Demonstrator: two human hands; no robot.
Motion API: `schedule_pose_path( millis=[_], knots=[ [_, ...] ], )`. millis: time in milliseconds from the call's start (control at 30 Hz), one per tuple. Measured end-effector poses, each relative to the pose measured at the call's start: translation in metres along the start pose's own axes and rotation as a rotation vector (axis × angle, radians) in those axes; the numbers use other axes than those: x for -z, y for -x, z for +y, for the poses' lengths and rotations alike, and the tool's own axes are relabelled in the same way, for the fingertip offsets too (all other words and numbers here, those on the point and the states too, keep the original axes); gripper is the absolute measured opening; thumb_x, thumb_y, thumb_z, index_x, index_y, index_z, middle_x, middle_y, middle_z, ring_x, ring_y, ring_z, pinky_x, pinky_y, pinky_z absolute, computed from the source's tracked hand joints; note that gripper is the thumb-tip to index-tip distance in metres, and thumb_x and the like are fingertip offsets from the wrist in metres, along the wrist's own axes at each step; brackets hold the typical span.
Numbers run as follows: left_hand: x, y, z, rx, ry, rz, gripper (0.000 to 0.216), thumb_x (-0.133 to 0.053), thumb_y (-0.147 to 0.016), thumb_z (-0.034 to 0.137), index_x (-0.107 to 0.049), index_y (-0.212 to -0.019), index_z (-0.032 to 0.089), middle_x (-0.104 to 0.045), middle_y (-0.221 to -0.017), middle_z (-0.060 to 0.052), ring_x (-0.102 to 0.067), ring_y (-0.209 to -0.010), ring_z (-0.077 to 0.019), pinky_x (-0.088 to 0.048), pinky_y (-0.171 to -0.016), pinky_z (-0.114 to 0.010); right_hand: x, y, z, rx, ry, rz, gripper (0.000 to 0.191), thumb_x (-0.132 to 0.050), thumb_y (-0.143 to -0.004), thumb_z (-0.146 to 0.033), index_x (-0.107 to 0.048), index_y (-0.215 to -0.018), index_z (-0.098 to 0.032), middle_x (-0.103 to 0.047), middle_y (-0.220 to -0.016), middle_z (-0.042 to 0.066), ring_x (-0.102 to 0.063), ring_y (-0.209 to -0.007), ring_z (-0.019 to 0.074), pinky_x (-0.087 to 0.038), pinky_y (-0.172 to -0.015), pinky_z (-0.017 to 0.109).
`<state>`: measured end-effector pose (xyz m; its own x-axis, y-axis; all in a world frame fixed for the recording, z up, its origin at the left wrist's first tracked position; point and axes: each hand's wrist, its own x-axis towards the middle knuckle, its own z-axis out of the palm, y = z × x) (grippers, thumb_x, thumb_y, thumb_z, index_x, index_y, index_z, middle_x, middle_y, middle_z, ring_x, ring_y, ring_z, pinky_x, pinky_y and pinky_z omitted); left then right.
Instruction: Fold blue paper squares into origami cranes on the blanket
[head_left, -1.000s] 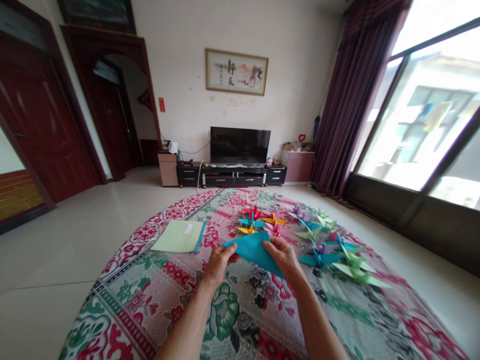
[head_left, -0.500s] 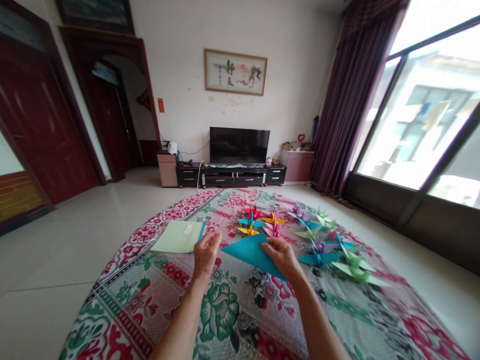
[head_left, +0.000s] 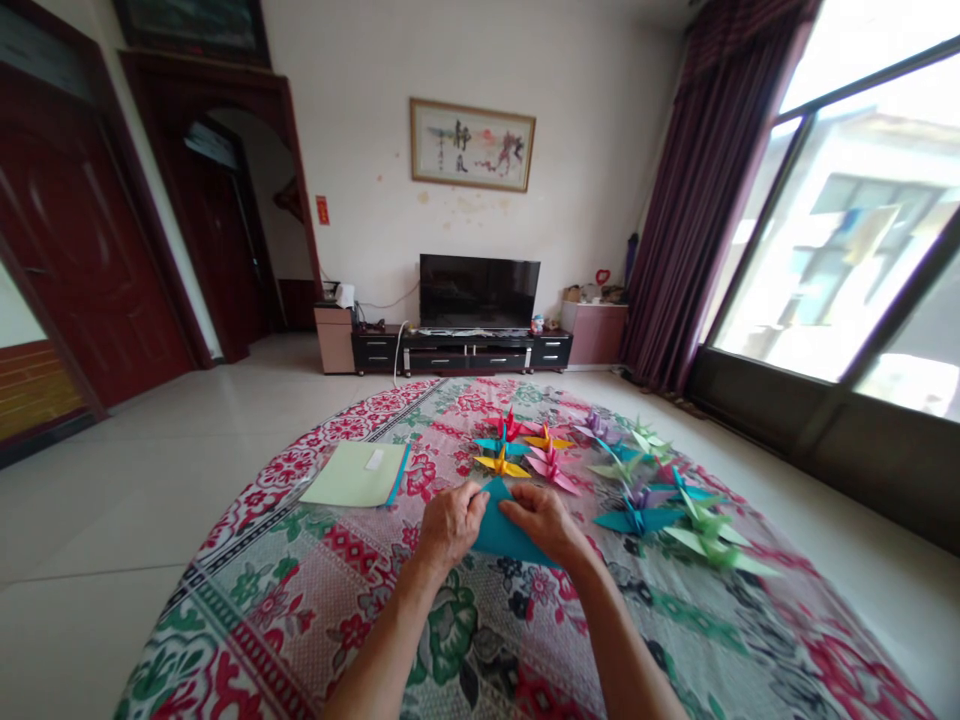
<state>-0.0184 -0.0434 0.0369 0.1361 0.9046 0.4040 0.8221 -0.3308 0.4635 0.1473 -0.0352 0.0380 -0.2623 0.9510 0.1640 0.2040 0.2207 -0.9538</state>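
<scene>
A folded sheet of blue origami paper (head_left: 504, 535) is held between my two hands, above the patterned tablecloth. My left hand (head_left: 452, 522) pinches its left side, thumb on top. On the other side my right hand (head_left: 547, 518) grips the paper's right part, its thumb near the upper corner. The lower edge of the paper hangs between the wrists. Just beyond the hands stand folded paper cranes, among them a yellow crane (head_left: 502, 462) and a pink crane (head_left: 553, 464).
More cranes spread to the right, including a blue crane (head_left: 640, 514) and a light green crane (head_left: 711, 540). A stack of pale green paper (head_left: 352, 478) with blue at its edge lies at the left. The round table's tablecloth (head_left: 300, 620) reaches toward a television (head_left: 480, 292).
My left hand has moved right and taken hold of the paper's left side. My right hand has shifted slightly left and down, turning the paper a little.
</scene>
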Motion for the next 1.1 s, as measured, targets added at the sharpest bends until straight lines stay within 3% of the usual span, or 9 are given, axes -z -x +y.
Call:
schedule_pose_path(
  millis=[167,467,700,867,1100],
  knots=[
    [-0.004,0.000,-0.004,-0.010,0.045,0.003,0.031,-0.037,-0.087,0.035,-0.061,-0.075,0.020,-0.065,-0.064,-0.003,-0.060,-0.063,-0.0134,-0.034,-0.056,-0.021,0.002,0.001,-0.002,0.032,0.097,0.011,0.035,-0.054,-0.072,-0.047,-0.048,-0.057,-0.016,-0.035,-0.052,-0.005,-0.030,-0.048,0.0060,-0.024,-0.042,0.019],
    [-0.005,0.001,-0.006,-0.007,0.150,0.019,0.028,-0.042,-0.085,0.036,-0.063,-0.079,0.020,-0.067,-0.069,-0.003,-0.061,-0.066,-0.0137,-0.038,-0.060,-0.021,0.001,0.001,-0.003,0.013,0.062,-0.011,0.037,-0.055,-0.070,-0.051,-0.047,-0.058,-0.017,-0.035,-0.052,-0.005,-0.029,-0.047,0.0061,-0.024,-0.042,0.020],
    [-0.006,0.001,-0.010,-0.027,0.138,0.050,0.027,-0.041,-0.086,0.035,-0.062,-0.078,0.020,-0.067,-0.068,-0.002,-0.061,-0.065,-0.0129,-0.036,-0.059,-0.020,0.003,-0.001,0.008,-0.006,0.071,-0.027,0.032,-0.056,-0.072,-0.048,-0.058,-0.072,-0.016,-0.046,-0.056,-0.004,-0.036,-0.049,0.0069,-0.029,-0.045,0.019],
    [-0.009,-0.002,-0.018,0.065,0.005,0.086,0.026,-0.041,-0.087,0.034,-0.062,-0.079,0.021,-0.068,-0.071,-0.004,-0.062,-0.068,-0.0141,-0.033,-0.058,-0.022,0.010,0.002,0.014,-0.145,-0.044,-0.193,0.035,-0.064,-0.064,-0.044,-0.061,-0.085,-0.016,-0.057,-0.064,-0.003,-0.046,-0.054,0.0083,-0.036,-0.051,0.020],
    [-0.025,0.000,-0.018,0.168,-0.105,0.032,0.028,-0.039,-0.088,0.036,-0.061,-0.082,0.021,-0.068,-0.074,-0.004,-0.061,-0.068,-0.0144,-0.030,-0.057,-0.023,0.020,0.004,0.031,-0.144,0.130,-0.076,0.023,-0.062,-0.064,-0.034,-0.061,-0.078,-0.015,-0.046,-0.048,-0.007,-0.036,-0.044,0.0054,-0.023,-0.042,0.018]
  ],
)
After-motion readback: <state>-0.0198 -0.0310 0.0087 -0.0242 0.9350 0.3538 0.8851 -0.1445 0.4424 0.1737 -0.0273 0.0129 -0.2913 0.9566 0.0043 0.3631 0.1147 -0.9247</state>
